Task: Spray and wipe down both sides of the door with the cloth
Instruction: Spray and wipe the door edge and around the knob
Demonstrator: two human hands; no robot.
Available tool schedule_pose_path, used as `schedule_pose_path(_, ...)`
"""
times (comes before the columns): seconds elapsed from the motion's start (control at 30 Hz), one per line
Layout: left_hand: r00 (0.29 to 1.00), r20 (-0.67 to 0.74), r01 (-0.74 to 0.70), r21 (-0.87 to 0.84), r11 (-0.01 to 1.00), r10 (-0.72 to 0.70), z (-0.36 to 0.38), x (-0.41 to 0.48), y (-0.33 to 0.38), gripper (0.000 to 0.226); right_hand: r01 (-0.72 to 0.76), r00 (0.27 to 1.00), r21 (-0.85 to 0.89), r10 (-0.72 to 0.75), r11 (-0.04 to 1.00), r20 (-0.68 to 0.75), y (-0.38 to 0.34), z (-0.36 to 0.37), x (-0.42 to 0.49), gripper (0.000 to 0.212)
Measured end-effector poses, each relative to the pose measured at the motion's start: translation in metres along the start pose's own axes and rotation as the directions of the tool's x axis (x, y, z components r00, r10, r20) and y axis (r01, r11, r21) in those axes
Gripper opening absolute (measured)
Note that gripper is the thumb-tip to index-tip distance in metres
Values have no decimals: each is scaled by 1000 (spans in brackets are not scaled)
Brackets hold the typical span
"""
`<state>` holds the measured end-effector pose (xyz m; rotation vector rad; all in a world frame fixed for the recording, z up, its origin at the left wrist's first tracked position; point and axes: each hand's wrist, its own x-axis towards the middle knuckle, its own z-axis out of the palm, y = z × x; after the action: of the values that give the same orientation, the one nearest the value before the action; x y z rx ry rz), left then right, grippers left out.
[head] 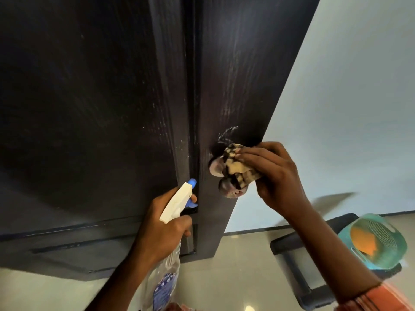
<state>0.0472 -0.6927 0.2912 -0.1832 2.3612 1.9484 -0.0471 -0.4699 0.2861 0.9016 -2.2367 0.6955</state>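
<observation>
The right hand [278, 176] reaches forward from a striped orange sleeve [377, 297], wrist bent. Its fingers are curled round a bunched cream-and-dark patterned cloth [235, 169], pressing it against the neck of the door knob [229, 190]. The left hand [161, 230] is lower and nearer the body, forearm angled up. It grips the neck of a spray bottle [177, 203] with one finger hooked over the blue trigger. The bottle's white head tilts up, its blue nozzle close to the groove in the door [101, 108]. The clear body hangs down below the fist.

The door is dark brown wood grain and fills the left and middle of the view. A pale wet smear [226, 133] sits just above the knob.

To the right is a light wall [348, 97], and below it a glossy tiled floor [242, 272]. There, a teal plastic basket [381, 248] holding something orange rests on a black frame [292, 261].
</observation>
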Motion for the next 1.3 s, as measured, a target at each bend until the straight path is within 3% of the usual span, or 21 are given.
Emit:
schedule_pose_path(0.07,1000,-3,4,18,1000,-4,-1,-1,-4,39,-112,983,124,128,986,-134,-2,9,-12,32)
schedule_pose_path(0.13,1000,-6,11,14,1000,-11,2,-3,-5,38,-233,921,316,313,920,-232,-6,23,-25,35)
schedule_pose_path(0.23,1000,7,14,3,1000,-14,5,-6,-5,41,-401,721,649,660,646,-211,-16,48,-41,41)
schedule_pose_path(0.3,1000,20,-7,19,1000,6,7,-6,-4,37,-424,592,766,788,484,-170,-23,61,-43,38)
schedule_pose_path(0.43,999,33,-14,35,999,13,7,-9,1,35,-398,459,848,876,349,-146,-35,69,-39,29)
schedule_pose_path(0.53,999,40,-30,47,998,29,6,-13,0,33,-396,354,880,928,260,-115,-45,80,-38,35)
schedule_pose_path(0.63,1000,21,-17,57,998,16,5,-17,-3,35,-367,214,928,977,65,16,-66,99,-36,39)
schedule_pose_path(0.7,1000,14,1,67,998,-2,6,-20,-6,38,-431,218,901,965,-38,145,-72,105,-42,31)
schedule_pose_path(0.8,1000,9,-2,45,999,1,6,-25,-7,35,-573,341,818,893,-50,293,-68,95,-66,22)
schedule_pose_path(0.87,1000,-8,-10,30,999,11,7,-26,-9,30,-543,297,836,914,-74,275,-61,84,-82,24)
schedule_pose_path(0.93,1000,-13,-13,35,999,14,7,-28,-11,31,-423,231,898,943,-124,239,-52,69,-84,27)
schedule_pose_path(1.0,1000,3,-14,36,999,14,7,-31,-13,30,-348,292,936,942,-54,163,-40,49,-72,29)
schedule_pose_path(1.03,1000,9,-17,32,999,16,7,-32,-14,26,-355,384,934,917,35,111,-36,36,-61,30)
schedule_pose_path(1.1,1000,7,-17,25,1000,17,6,-34,-16,31,-418,657,858,752,298,59,-36,12,-32,30)
schedule_pose_path(1.17,1000,2,-16,10,1000,16,6,-35,-18,33,-477,838,685,519,551,166,-44,-1,-3,24)
schedule_pose_path(1.23,1000,1,-21,-3,1000,21,8,-36,-17,27,-443,888,369,344,817,305,-51,-2,18,14)
schedule_pose_path(1.3,1000,-13,-16,-10,1000,16,8,-37,-15,36,-202,906,67,161,977,391,-53,2,28,9)
